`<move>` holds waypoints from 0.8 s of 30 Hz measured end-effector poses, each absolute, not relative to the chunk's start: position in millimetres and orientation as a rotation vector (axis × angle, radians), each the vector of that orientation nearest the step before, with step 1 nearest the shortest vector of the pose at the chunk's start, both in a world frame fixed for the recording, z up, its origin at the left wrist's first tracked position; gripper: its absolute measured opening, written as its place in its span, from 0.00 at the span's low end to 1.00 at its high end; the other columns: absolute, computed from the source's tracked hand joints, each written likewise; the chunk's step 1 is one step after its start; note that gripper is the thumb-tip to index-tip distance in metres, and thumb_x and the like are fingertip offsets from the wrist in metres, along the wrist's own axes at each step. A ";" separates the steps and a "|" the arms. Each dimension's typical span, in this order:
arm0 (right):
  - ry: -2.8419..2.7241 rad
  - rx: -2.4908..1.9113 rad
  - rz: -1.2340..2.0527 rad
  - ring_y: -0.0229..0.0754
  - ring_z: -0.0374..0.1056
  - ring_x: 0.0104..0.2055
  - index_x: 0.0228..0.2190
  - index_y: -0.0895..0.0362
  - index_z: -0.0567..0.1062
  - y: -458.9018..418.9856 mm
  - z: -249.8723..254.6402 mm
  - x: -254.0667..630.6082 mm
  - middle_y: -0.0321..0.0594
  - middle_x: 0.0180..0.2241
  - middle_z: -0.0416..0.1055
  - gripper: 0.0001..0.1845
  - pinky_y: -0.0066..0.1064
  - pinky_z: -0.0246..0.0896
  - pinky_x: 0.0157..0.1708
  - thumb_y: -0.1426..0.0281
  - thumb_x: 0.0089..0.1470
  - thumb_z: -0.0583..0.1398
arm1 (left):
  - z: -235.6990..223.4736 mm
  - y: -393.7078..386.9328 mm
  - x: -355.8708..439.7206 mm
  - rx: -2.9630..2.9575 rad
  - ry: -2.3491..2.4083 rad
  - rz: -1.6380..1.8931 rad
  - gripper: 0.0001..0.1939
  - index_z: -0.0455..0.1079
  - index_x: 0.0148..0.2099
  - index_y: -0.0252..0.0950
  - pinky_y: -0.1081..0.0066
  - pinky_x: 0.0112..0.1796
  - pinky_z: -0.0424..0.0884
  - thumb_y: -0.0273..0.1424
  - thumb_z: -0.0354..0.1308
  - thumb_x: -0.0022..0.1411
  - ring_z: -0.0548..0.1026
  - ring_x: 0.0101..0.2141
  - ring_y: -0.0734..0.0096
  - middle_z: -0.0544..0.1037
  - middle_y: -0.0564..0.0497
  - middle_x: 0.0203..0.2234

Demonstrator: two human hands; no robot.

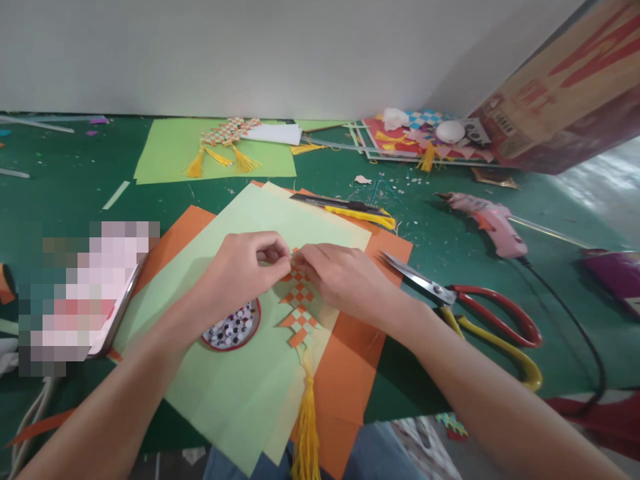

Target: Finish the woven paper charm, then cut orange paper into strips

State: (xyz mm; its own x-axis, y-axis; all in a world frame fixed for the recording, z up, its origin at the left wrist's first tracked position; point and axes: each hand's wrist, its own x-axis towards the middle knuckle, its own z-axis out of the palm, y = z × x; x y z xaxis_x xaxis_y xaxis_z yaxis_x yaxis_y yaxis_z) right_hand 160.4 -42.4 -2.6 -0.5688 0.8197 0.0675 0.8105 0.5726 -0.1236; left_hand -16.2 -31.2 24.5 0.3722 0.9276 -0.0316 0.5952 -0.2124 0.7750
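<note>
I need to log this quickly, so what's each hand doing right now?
Left hand: fingers pinched at the woven strip's top; anything between them can't be told.
Right hand: fingers on the strip's top, grip unclear.

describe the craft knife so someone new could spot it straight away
On the green table, find the layered pale green and orange paper. The craft knife lies at its far edge, beyond the right hand. It is slim and straight, black and yellow, whereas the nearby scissors have two big looped handles, one red, one yellow.
</note>
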 end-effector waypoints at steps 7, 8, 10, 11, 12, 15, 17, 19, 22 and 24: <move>-2.713 -1.393 0.099 0.41 0.64 0.30 0.34 0.60 0.69 -42.7 0.3 159.5 0.42 0.29 0.71 0.09 0.30 0.41 0.23 0.79 0.55 0.50 | 23.6 -30.9 -16.0 1.926 1.319 0.592 0.05 0.68 0.26 0.37 0.75 0.26 0.66 0.28 0.53 0.52 0.70 0.22 0.76 0.75 0.56 0.21; -2.713 -1.393 0.101 0.41 0.64 0.30 0.35 0.60 0.69 -42.7 0.5 159.4 0.42 0.29 0.71 0.09 0.30 0.42 0.23 0.79 0.56 0.50 | 23.8 -30.9 -16.0 1.926 1.321 0.593 0.05 0.68 0.26 0.37 0.75 0.26 0.66 0.28 0.53 0.52 0.70 0.22 0.76 0.75 0.56 0.21; -2.709 -1.393 0.111 0.41 0.65 0.30 0.35 0.59 0.69 -42.6 0.5 159.2 0.42 0.30 0.72 0.09 0.31 0.42 0.23 0.79 0.56 0.50 | 24.0 -30.9 -16.0 1.929 1.323 0.598 0.05 0.68 0.26 0.37 0.75 0.26 0.66 0.28 0.53 0.52 0.70 0.22 0.76 0.75 0.56 0.21; -2.705 -1.393 0.116 0.41 0.65 0.30 0.34 0.59 0.69 -42.6 0.3 159.1 0.42 0.30 0.72 0.09 0.31 0.42 0.23 0.78 0.57 0.50 | 24.0 -30.8 -16.1 1.932 1.321 0.601 0.05 0.68 0.26 0.37 0.75 0.26 0.66 0.28 0.53 0.52 0.71 0.22 0.76 0.75 0.56 0.21; -2.698 -1.394 0.121 0.41 0.65 0.30 0.34 0.59 0.69 -42.6 0.0 159.2 0.42 0.30 0.72 0.10 0.31 0.43 0.24 0.78 0.57 0.49 | 24.0 -30.7 -16.1 1.933 1.320 0.602 0.05 0.68 0.26 0.37 0.75 0.26 0.66 0.28 0.53 0.52 0.71 0.22 0.75 0.75 0.55 0.21; -2.676 -1.388 0.159 0.40 0.65 0.29 0.32 0.59 0.70 -43.0 -0.1 160.0 0.42 0.29 0.72 0.10 0.30 0.45 0.25 0.79 0.56 0.49 | 23.8 -30.4 -16.1 1.926 1.314 0.605 0.05 0.68 0.26 0.37 0.76 0.25 0.66 0.28 0.53 0.52 0.71 0.23 0.75 0.75 0.55 0.21; -2.672 -1.373 0.209 0.40 0.65 0.30 0.32 0.59 0.70 -43.7 0.9 160.9 0.42 0.29 0.73 0.11 0.30 0.47 0.26 0.79 0.55 0.49 | 23.6 -30.5 -16.1 1.915 1.318 0.598 0.05 0.68 0.26 0.37 0.76 0.25 0.66 0.29 0.53 0.52 0.71 0.23 0.75 0.76 0.55 0.22; -2.682 -1.365 0.236 0.40 0.66 0.29 0.32 0.59 0.71 -44.8 2.2 161.8 0.41 0.29 0.73 0.11 0.31 0.47 0.26 0.79 0.54 0.50 | 23.4 -30.8 -16.1 1.904 1.324 0.589 0.05 0.68 0.26 0.37 0.76 0.26 0.66 0.29 0.53 0.53 0.72 0.24 0.74 0.76 0.55 0.22; -2.697 -1.353 0.234 0.41 0.66 0.29 0.31 0.59 0.72 -46.5 3.9 163.3 0.41 0.28 0.73 0.11 0.30 0.48 0.25 0.79 0.54 0.50 | 23.2 -31.1 -16.4 1.892 1.320 0.592 0.05 0.69 0.26 0.37 0.75 0.27 0.67 0.29 0.54 0.53 0.73 0.25 0.73 0.77 0.55 0.22; -2.657 -1.345 0.237 0.40 0.67 0.30 0.31 0.58 0.73 -47.2 4.5 164.4 0.42 0.28 0.74 0.13 0.30 0.50 0.26 0.78 0.55 0.49 | 23.5 -30.7 -17.2 1.889 1.310 0.607 0.05 0.69 0.27 0.37 0.75 0.28 0.69 0.29 0.54 0.53 0.74 0.27 0.72 0.77 0.54 0.23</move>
